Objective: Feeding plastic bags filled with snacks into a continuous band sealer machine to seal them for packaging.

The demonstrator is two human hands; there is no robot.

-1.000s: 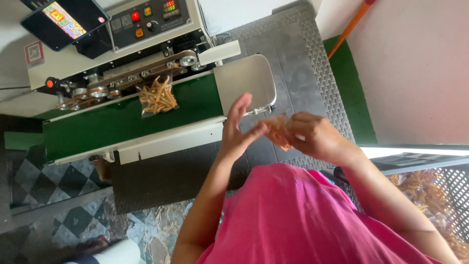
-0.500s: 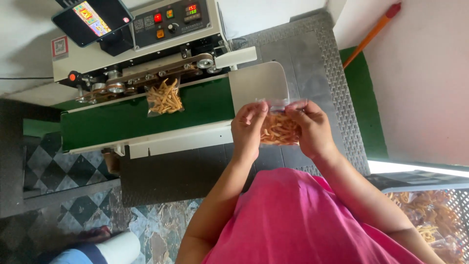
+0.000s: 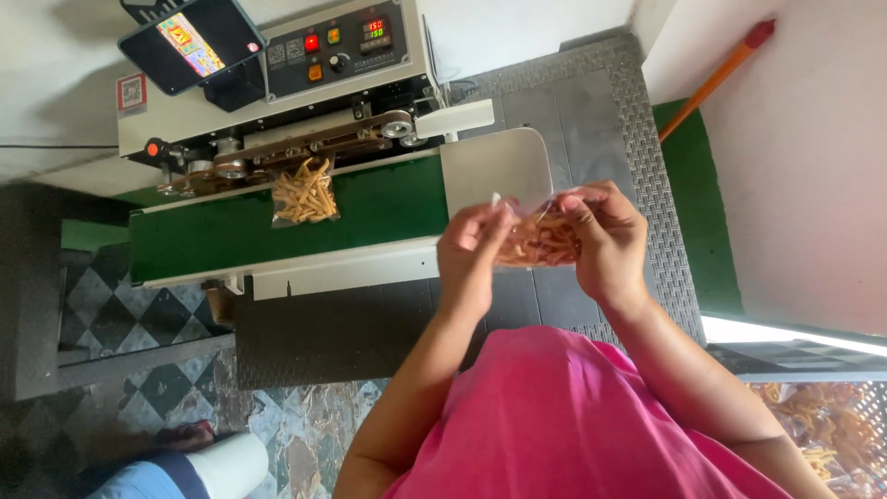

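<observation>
A clear plastic bag of orange-yellow snack sticks (image 3: 539, 240) is held between both hands in front of my pink shirt. My left hand (image 3: 473, 251) pinches its left side and my right hand (image 3: 605, 236) grips its right side and top edge. Beyond them stands a band sealing machine (image 3: 277, 102) with a green conveyor belt (image 3: 222, 236). A second bag of snack sticks (image 3: 305, 192) lies on that belt, its top under the sealing rollers. A metal plate (image 3: 494, 166) at the belt's right end sits just behind the held bag.
A control panel with red and yellow buttons (image 3: 337, 46) tops the machine, and a phone (image 3: 189, 42) leans beside it. An orange stick (image 3: 716, 79) rests against the white wall at right. A mesh basket of snack sticks (image 3: 822, 425) sits lower right. Checkered floor tiles (image 3: 102, 305) lie left.
My left hand has closed onto the bag, which both hands now hold by its upper edge. The bag on the belt has travelled a little further along under the rollers.
</observation>
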